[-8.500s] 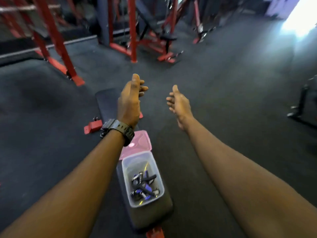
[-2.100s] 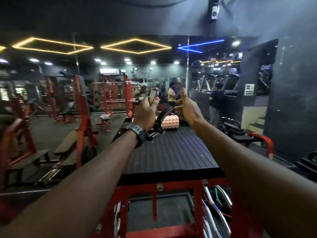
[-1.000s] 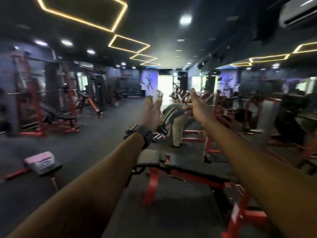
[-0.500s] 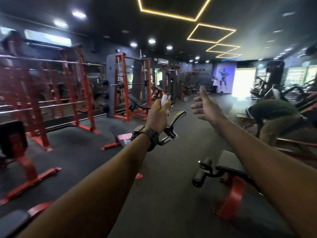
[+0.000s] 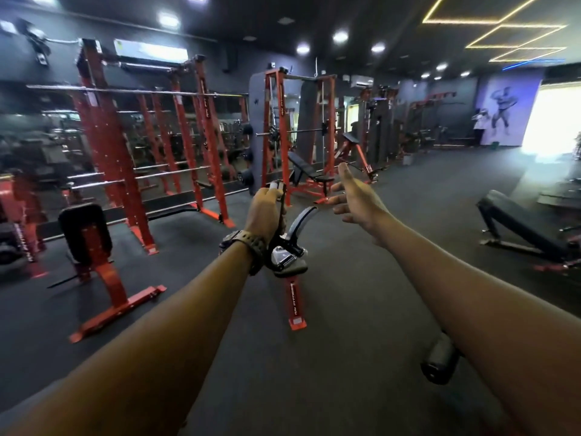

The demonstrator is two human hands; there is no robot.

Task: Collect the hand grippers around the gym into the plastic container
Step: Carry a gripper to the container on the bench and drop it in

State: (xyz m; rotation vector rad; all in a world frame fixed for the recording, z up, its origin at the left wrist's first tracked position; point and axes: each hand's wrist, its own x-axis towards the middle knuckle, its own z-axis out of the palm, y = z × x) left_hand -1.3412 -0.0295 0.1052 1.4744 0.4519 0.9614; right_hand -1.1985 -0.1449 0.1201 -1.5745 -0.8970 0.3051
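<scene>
Gripping one handle of a hand gripper (image 5: 287, 239), my left hand (image 5: 264, 215) is stretched out in front of me at arm's length, fingers curled round that handle so its pale tip pokes out above my knuckles. The rest of the tool hangs to the right of the hand and below it: the free handle curves up and away from my palm, apart from the fingers, and the chrome spring sits just beside my wrist, next to the dark wristwatch (image 5: 243, 245). My right hand (image 5: 356, 199) is raised at about the same height, a little to the right of the free handle and not touching it; its fingers are straight and loosely spread, thumb pointing up, holding nothing.

Beyond the hands I see dark rubber flooring (image 5: 361, 309). A red base bar (image 5: 295, 305) of some piece of equipment runs along the floor right under the spring. To the left stands a red-framed padded bench (image 5: 86, 234), and behind it a row of red squat racks (image 5: 103, 136) with bars across them. Further back is another red rack with an incline bench (image 5: 306, 174). A low black bench (image 5: 518, 225) lies at the right, and a black foam roller pad (image 5: 440, 361) shows beneath my right forearm. I cannot see the plastic container from this view.
</scene>
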